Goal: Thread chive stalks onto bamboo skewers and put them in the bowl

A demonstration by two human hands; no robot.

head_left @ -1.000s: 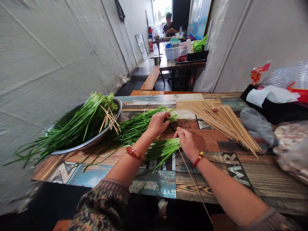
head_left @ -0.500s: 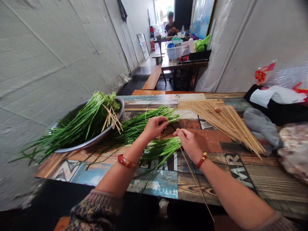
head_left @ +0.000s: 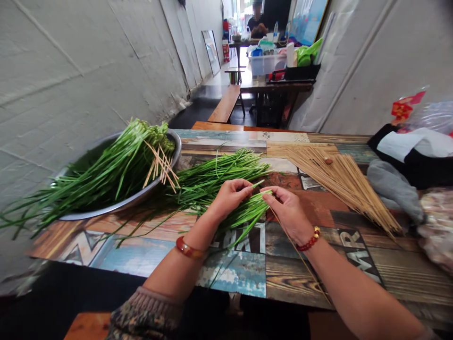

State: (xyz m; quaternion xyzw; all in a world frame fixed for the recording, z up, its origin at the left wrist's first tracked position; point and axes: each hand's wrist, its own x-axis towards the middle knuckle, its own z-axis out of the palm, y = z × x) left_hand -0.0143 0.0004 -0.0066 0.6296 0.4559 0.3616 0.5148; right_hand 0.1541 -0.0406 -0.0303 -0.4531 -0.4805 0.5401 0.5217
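My left hand [head_left: 230, 197] pinches a garlic chive whose pale end sticks out past the thumb. Close beside it, my right hand [head_left: 290, 213] is closed on the pale ends of a small bunch of garlic chives [head_left: 249, 210]. A thin bamboo skewer [head_left: 311, 273] runs from under that hand down past the table's near edge. Behind my left hand lies a loose pile of garlic chives [head_left: 212, 174]. On the left, a metal basin [head_left: 178, 141] holds more garlic chives [head_left: 116, 165], with several skewers [head_left: 161, 165] sticking out of their stem ends.
Bamboo skewers [head_left: 348, 184] lie fanned out at the right, a small brown object [head_left: 328, 161] on them. Plastic bags [head_left: 392, 186] and a black cloth [head_left: 424, 163] crowd the right edge. Beyond are a bench [head_left: 224, 105], another table [head_left: 276, 86] and a seated person [head_left: 257, 29].
My left hand has moved down, closer to my right hand, and a chive end now shows in its pinch. The whole view has shifted slightly.
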